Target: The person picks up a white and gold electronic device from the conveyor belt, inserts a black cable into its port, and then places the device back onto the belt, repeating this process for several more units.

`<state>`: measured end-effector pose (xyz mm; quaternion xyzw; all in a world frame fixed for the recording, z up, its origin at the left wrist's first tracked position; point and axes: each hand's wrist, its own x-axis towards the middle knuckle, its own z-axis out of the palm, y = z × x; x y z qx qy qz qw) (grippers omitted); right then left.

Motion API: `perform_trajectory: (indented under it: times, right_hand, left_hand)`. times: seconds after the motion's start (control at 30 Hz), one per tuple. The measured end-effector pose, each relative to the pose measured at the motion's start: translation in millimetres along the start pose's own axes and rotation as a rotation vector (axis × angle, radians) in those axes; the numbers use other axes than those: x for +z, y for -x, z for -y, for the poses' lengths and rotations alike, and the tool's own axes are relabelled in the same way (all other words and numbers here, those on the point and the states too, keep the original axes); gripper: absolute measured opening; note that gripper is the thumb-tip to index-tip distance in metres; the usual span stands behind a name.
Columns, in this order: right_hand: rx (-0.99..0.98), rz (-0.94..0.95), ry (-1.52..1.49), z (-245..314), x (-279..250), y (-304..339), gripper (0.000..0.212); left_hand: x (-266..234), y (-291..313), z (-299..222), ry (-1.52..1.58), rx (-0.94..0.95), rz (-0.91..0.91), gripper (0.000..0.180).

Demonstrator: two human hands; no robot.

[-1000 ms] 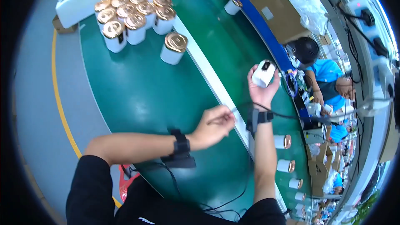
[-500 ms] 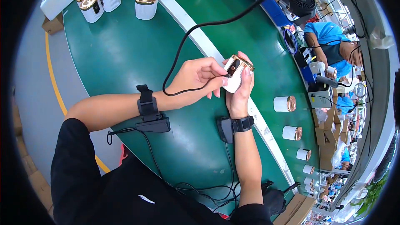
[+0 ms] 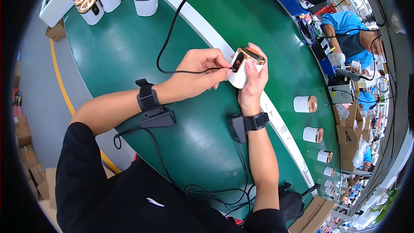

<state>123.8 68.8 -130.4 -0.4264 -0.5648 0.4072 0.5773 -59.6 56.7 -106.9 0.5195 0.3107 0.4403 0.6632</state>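
Observation:
My right hand (image 3: pixel 253 88) is closed round a small white ribbed canister (image 3: pixel 238 79) with a shiny gold lid, held tilted above the table. On its side facing left is a black oval panel (image 3: pixel 237 61). Between the thumb and fingers of my left hand (image 3: pixel 195 70) is the end of a black cable (image 3: pixel 165 45), pinched against the lower part of that panel. The fingertips hide the plug, so I cannot tell whether it sits in a socket. From there the cable loops left and rises past the top edge of the view.
A green table (image 3: pixel 125 51) lies below, bordered by a white rail (image 3: pixel 207 32). Beyond it, a row of similar canisters (image 3: pixel 305 104) lines a green belt. More canisters (image 3: pixel 145 1) stand at the upper left. A co-worker in blue (image 3: pixel 351 39) sits opposite. Wrist-strap cables (image 3: pixel 207 194) trail near me.
The canister has turned in my right hand, showing more of its lid and ribbed side. The cable's loop has swung left, and its end is now nearer level. My view has shifted slightly.

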Motion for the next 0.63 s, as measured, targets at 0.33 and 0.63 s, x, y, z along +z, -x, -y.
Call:
perform_trajectory:
  times: [0.33,0.63]
  right_hand:
    - [0.037,0.002,0.051,2.0,1.0,1.3,0.055]
    - [0.046,0.022,0.104,5.8,2.1,4.9,0.056]
  left_hand:
    - [-4.4,-4.7,4.3,-0.107,-0.009,0.067,0.009]
    - [-8.2,-3.6,8.4,-0.063,-0.008,0.126,0.011]
